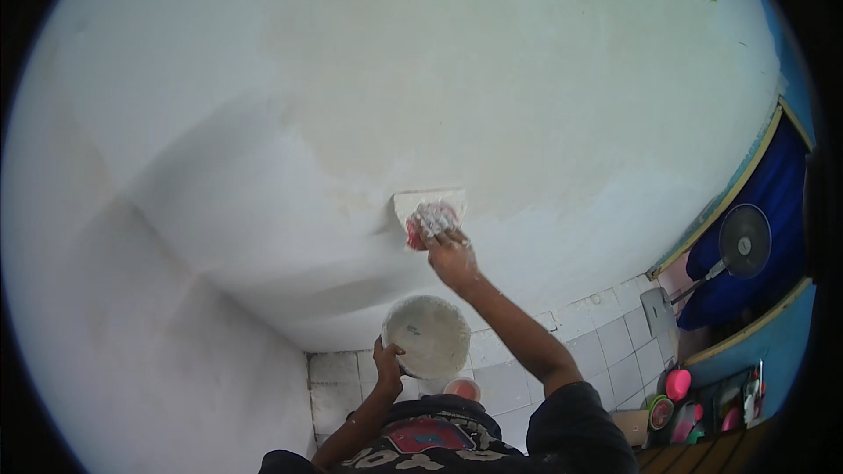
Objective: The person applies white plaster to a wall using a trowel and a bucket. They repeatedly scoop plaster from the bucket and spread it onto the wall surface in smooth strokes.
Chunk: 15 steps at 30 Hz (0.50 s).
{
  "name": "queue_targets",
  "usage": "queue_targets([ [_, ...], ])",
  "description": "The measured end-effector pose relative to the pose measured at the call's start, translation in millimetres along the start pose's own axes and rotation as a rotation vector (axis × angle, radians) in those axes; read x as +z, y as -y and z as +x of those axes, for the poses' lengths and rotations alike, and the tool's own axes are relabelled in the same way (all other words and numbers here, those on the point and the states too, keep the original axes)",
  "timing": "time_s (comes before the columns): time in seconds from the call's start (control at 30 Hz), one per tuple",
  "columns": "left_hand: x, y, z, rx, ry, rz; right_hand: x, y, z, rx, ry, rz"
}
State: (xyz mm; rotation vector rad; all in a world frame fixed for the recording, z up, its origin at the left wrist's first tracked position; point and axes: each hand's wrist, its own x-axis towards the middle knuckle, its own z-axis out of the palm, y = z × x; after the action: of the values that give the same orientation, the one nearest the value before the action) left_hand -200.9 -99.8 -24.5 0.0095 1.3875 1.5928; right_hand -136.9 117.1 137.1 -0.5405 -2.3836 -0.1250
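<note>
Putty covers the broad scraper that my right hand grips. Its wide pale edge lies against the wall, and a smeared red part shows beneath my fingers. Lower down, my left hand clasps the left side of a round tub. The tub is tilted so that its whitish inside shows; how much putty it holds I cannot tell. Fresh white patches and duller beige areas mark the wall around the scraper.
A side wall meets this one at a corner on the left. Below are white floor tiles and a small pinkish container. To the right stand a grey fan, a blue curtain and several colourful household items, including a pink container.
</note>
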Motion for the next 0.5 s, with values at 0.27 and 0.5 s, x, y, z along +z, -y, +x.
queue_targets([
  [0.27,3,-13,-7,0.013,-0.019,-0.026,6,56,70,0.383,0.159,0.788],
  [0.5,9,-26,-32,0.04,-0.061,-0.004,-8,-10,82,0.412,-0.508,0.458],
])
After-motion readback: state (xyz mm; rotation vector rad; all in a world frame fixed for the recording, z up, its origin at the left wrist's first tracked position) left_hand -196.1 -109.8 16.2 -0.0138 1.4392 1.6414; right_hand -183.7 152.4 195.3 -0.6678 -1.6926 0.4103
